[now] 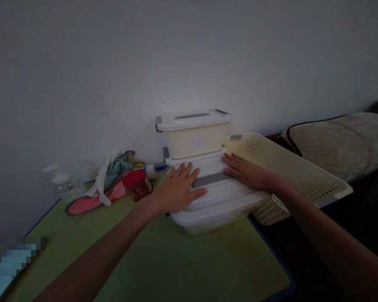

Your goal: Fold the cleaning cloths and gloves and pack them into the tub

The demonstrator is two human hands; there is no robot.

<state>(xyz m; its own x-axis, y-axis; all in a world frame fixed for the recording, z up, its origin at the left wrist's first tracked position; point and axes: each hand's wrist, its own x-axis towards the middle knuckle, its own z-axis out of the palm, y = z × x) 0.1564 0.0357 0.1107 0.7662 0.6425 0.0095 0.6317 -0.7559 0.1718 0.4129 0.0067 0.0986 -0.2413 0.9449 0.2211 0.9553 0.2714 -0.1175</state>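
Large box: the large box [220, 222] sits on the green bench [138, 260], near its right edge; its white lid [204, 203] is on, with a grey handle [212, 179] lying flat across the middle
Left hand: the left hand [181, 188] lies palm down on the left part of the lid, fingers spread; it grips nothing
Right hand: the right hand [247, 172] rests flat on the right part of the lid, fingers held out and closer together; it grips nothing either
Small box: the small box [182, 144] stands upright at the far end of the large one, its own lid on; whether it rests fully on the large lid, I cannot tell
Done so far: both boxes look covered, judging by how the lids lie
Left open: whether the large box's near latches are fastened cannot be told, so its closing may be incomplete
Basket: the perforated basket [277, 155] is to the right, tilted, reaching past the bench's edge; no writing shows on it
Label: a pale label [197, 141] on the small box's front is too blurred to read
Other print: the red can [138, 186] has a patterned wrapper and the pump bottle [69, 191] a pale sticker; neither can be read; no brand is legible
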